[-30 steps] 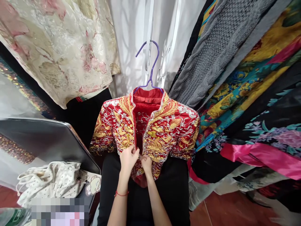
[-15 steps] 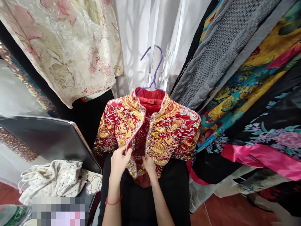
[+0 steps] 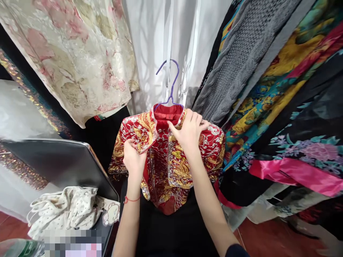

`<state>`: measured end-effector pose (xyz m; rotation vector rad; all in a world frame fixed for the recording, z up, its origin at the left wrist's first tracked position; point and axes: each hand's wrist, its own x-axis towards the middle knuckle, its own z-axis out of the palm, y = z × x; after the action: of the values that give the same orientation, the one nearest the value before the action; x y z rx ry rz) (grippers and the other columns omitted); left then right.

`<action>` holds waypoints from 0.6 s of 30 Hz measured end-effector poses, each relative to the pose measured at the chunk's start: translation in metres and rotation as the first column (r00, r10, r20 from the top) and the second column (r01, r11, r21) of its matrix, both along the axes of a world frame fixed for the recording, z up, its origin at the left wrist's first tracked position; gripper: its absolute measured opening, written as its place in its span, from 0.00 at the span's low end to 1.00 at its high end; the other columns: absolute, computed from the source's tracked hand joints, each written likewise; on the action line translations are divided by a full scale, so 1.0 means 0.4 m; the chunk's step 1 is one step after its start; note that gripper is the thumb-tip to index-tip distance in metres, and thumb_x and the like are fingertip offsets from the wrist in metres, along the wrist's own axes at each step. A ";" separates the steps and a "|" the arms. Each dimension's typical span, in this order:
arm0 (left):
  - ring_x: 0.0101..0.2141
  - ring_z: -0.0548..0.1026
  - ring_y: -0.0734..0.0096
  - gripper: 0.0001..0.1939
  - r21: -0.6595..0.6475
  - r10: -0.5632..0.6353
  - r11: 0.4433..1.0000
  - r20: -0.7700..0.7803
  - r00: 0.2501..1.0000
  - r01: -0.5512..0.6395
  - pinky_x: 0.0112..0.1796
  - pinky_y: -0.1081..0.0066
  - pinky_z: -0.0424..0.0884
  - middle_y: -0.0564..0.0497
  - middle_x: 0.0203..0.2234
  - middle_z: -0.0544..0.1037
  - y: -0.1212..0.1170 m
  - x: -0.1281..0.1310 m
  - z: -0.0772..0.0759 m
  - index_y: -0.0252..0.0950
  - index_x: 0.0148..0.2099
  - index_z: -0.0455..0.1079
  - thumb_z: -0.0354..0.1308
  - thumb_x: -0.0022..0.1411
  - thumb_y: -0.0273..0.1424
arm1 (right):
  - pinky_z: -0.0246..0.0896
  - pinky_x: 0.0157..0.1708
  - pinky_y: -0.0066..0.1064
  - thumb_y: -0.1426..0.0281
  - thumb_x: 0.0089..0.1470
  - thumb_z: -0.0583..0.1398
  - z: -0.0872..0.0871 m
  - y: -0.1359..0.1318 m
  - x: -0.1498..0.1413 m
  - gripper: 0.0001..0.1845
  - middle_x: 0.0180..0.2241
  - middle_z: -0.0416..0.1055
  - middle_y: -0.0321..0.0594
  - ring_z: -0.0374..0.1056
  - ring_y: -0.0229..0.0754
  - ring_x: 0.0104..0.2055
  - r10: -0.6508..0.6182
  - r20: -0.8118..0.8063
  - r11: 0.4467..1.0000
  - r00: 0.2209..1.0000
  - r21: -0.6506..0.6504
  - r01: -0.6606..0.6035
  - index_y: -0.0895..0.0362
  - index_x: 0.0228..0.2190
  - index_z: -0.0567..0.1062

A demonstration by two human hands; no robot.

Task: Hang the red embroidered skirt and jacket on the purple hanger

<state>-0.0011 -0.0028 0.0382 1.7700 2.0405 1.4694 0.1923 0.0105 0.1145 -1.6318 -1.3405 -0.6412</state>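
A red jacket point(image 3: 178, 157) with gold and silver embroidery lies over my black-clad lap, its front panels apart and its patterned back showing between. A purple hanger point(image 3: 174, 84) sits inside its red stand collar point(image 3: 169, 110). My left hand point(image 3: 134, 157) pinches the edge of the left front panel, folding it outward. My right hand point(image 3: 189, 130) rests at the right side of the collar and shoulder, thumb spread from the fingers across the neckline. Part of the right front is hidden under that hand and forearm.
At left stands a dark laptop-like panel point(image 3: 61, 160) with a white dotted cloth point(image 3: 65, 210) before it and a clear bottle point(image 3: 21, 248) below. Cream floral fabric point(image 3: 102, 64), a grey knit point(image 3: 241, 53) and patterned garments point(image 3: 316, 150) hang around. White curtain point(image 3: 147, 35) behind.
My right hand has moved up from the lower front edge to the collar and shoulder. My left hand has risen along the left panel, turning it further outward.
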 end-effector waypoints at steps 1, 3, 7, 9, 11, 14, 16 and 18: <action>0.43 0.75 0.59 0.30 0.057 -0.028 0.998 -0.040 0.999 0.030 0.36 0.68 0.67 0.46 0.41 0.74 0.024 0.015 0.003 0.38 0.54 0.59 0.66 0.53 0.41 | 0.51 0.48 0.52 0.49 0.57 0.55 -0.006 0.014 0.000 0.31 0.42 0.69 0.55 0.61 0.58 0.47 -0.005 0.002 1.000 1.000 -0.026 0.005 0.63 0.47 0.70; 0.47 0.74 0.56 0.33 0.118 -0.069 0.990 -0.095 0.993 0.080 0.40 0.66 0.69 0.42 0.46 0.74 0.066 0.038 0.002 0.36 0.56 0.58 0.66 0.52 0.40 | 0.50 0.47 0.50 0.51 0.57 0.55 -0.023 0.031 0.006 0.27 0.38 0.69 0.52 0.61 0.55 0.43 -0.018 -0.003 0.999 1.000 -0.031 0.018 0.62 0.43 0.72; 0.40 0.79 0.58 0.24 -0.112 -0.085 0.991 -0.122 0.989 0.072 0.36 0.67 0.68 0.45 0.41 0.78 0.116 0.030 0.012 0.37 0.57 0.61 0.58 0.60 0.36 | 0.48 0.44 0.46 0.52 0.57 0.54 -0.047 0.039 0.035 0.23 0.34 0.69 0.47 0.60 0.50 0.39 -0.003 0.050 0.999 0.999 0.033 0.001 0.60 0.37 0.72; 0.40 0.80 0.54 0.19 -0.269 -0.104 0.963 -0.275 0.956 0.028 0.36 0.65 0.67 0.42 0.38 0.80 0.124 0.007 0.033 0.37 0.55 0.66 0.54 0.62 0.35 | 0.48 0.43 0.44 0.53 0.58 0.53 -0.048 0.044 0.050 0.22 0.32 0.70 0.45 0.59 0.49 0.37 0.014 0.094 0.999 0.996 0.048 -0.018 0.59 0.36 0.72; 0.42 0.79 0.49 0.16 -0.363 -0.169 0.932 -0.445 0.879 -0.004 0.38 0.63 0.67 0.38 0.39 0.80 0.127 -0.019 0.066 0.36 0.51 0.70 0.51 0.63 0.33 | 0.48 0.42 0.43 0.53 0.58 0.53 -0.047 0.052 0.060 0.21 0.31 0.70 0.44 0.59 0.47 0.36 0.020 0.124 0.998 0.992 0.057 -0.027 0.59 0.34 0.72; 0.43 0.79 0.47 0.15 -0.403 -0.224 0.915 -0.576 0.786 -0.034 0.38 0.62 0.68 0.35 0.40 0.80 0.127 -0.059 0.126 0.35 0.46 0.75 0.50 0.61 0.30 | 0.48 0.42 0.42 0.52 0.57 0.53 -0.043 0.064 0.066 0.21 0.29 0.69 0.42 0.59 0.47 0.35 0.036 0.138 0.997 0.990 0.067 -0.045 0.58 0.32 0.72; 0.42 0.79 0.45 0.15 -0.378 -0.180 0.922 -0.605 0.776 -0.081 0.39 0.60 0.68 0.33 0.39 0.80 0.125 -0.089 0.168 0.33 0.44 0.76 0.50 0.61 0.31 | 0.48 0.42 0.42 0.52 0.57 0.53 -0.041 0.066 0.069 0.21 0.29 0.69 0.42 0.59 0.47 0.35 0.065 0.136 0.996 0.989 0.055 -0.073 0.57 0.32 0.71; 0.42 0.78 0.42 0.16 -0.342 -0.106 0.933 -0.554 0.826 -0.110 0.39 0.57 0.68 0.31 0.39 0.79 0.121 -0.123 0.208 0.33 0.44 0.76 0.50 0.60 0.31 | 0.48 0.42 0.42 0.53 0.57 0.53 -0.038 0.066 0.073 0.20 0.29 0.69 0.41 0.60 0.46 0.35 0.092 0.131 0.994 0.987 0.038 -0.098 0.57 0.32 0.71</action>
<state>-0.0502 0.0457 0.1212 2.2003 2.3520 0.5124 0.2214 0.0369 0.0991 -1.5025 -1.4775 -0.7248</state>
